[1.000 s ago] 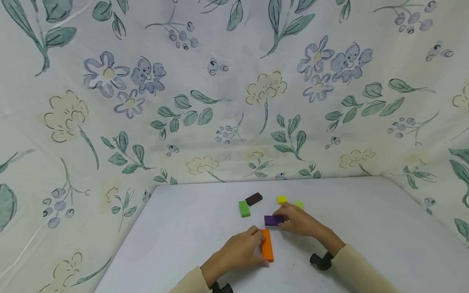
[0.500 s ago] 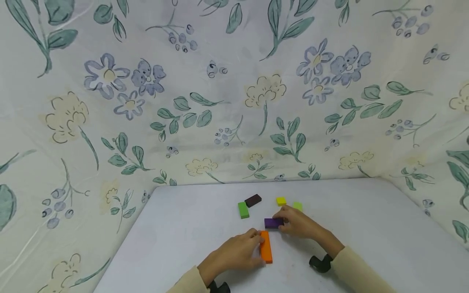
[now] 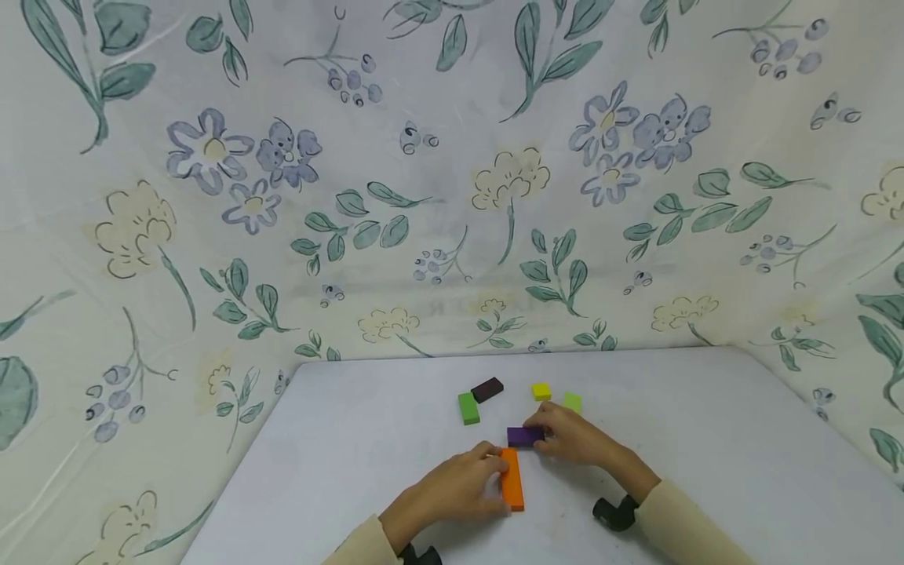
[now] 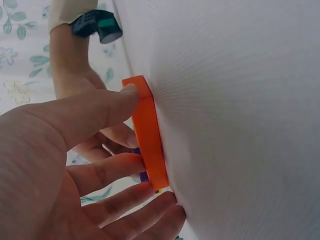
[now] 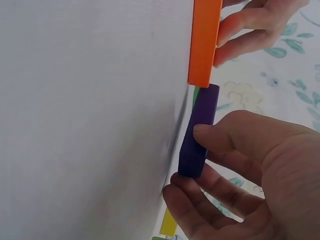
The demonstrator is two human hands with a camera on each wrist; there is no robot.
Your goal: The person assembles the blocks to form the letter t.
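Note:
In the head view my left hand (image 3: 452,488) holds an orange block (image 3: 512,480) that lies lengthwise on the white table. Its thumb is at the near end and its fingers reach along the left side toward the far end. My right hand (image 3: 572,436) pinches a dark purple block (image 3: 524,437) between thumb and fingers. The purple block lies crosswise just beyond the orange block's far end. From the right wrist view, the purple block (image 5: 200,132) appears close to the orange block's (image 5: 204,45) end, and the thumb presses its side.
Behind the hands lie a green block (image 3: 468,409) and a dark brown block (image 3: 487,390), corners close together. A yellow block (image 3: 541,391) and a lime block (image 3: 573,402) sit just beyond the right hand. A floral cloth (image 3: 452,235) hangs behind the table (image 3: 339,439).
My right hand has drawn the purple block slightly nearer, narrowing its gap to the orange block. The left hand keeps its hold on the orange block. The head view has shifted a little.

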